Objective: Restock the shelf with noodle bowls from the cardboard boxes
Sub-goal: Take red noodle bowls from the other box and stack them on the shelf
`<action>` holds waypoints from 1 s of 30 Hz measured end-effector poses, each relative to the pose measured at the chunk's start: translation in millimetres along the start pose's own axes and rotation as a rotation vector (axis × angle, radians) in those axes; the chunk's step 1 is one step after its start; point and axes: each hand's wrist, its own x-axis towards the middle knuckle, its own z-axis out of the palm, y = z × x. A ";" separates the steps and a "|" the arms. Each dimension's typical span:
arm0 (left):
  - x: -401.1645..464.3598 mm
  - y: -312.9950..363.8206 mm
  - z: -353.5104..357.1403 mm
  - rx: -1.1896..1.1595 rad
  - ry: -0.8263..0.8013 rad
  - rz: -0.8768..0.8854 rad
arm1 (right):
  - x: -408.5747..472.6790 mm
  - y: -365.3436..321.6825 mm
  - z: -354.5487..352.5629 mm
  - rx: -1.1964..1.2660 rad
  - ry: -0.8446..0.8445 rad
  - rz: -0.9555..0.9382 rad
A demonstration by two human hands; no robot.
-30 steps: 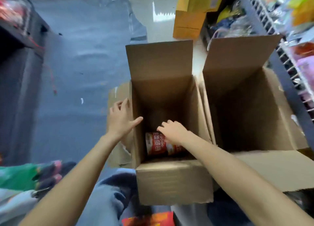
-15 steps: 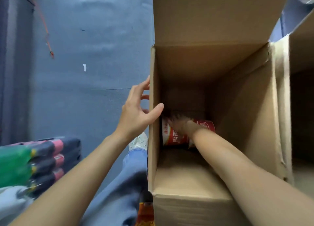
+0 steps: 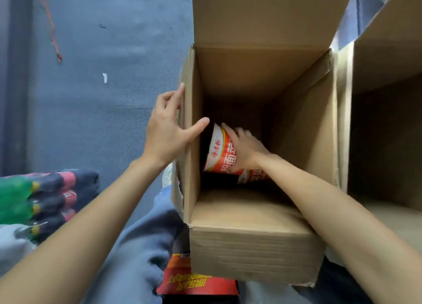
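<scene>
A red and white noodle bowl [image 3: 220, 151] is being gripped deep inside the open cardboard box [image 3: 251, 246], tilted, with its white-rimmed end turned toward the far left. It is being held by the right hand [image 3: 245, 151], whose fingers are curled over the bowl's upper side; the thumb is hidden, so how firmly it is clasped cannot be told. A second red printed pack [image 3: 253, 177] is lying just beneath, partly hidden by the wrist. The box's left wall is being steadied by the left hand [image 3: 169, 132], with the fingers spread flat on the outside and the thumb hooked over the edge to the inside.

The bowl is judged to be in the middle of being lifted out, with the shelf placement not yet done. A slip is being risked, since the bowl is being taken one-handed, at an angle, by its smooth side. The rim could also be caught against the left wall or the near flap while being drawn up. To the right, a second open box [image 3: 386, 125] is standing just beside the first. On the near left, stacked bottles [image 3: 45, 196] are lying on the grey floor [image 3: 109, 52].
</scene>
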 end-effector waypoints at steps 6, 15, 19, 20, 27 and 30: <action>-21.3 55.6 1.5 0.266 0.290 0.301 | -78.6 -5.7 -54.3 0.507 0.511 0.234; -54.7 111.7 31.9 -0.378 0.339 0.218 | -218.0 -34.9 -116.8 0.899 0.931 0.028; -57.1 114.2 48.9 -0.268 0.128 0.186 | -243.2 -19.7 -119.4 0.969 0.989 0.052; -58.7 117.3 50.3 -0.272 0.052 0.187 | -248.0 -17.5 -118.0 0.972 0.992 0.064; -92.7 190.9 17.0 -0.636 -0.397 0.321 | -310.5 -26.2 -114.9 1.077 1.072 0.035; -102.1 242.3 7.2 -0.646 -0.435 0.485 | -352.9 -24.6 -133.8 1.091 1.180 -0.008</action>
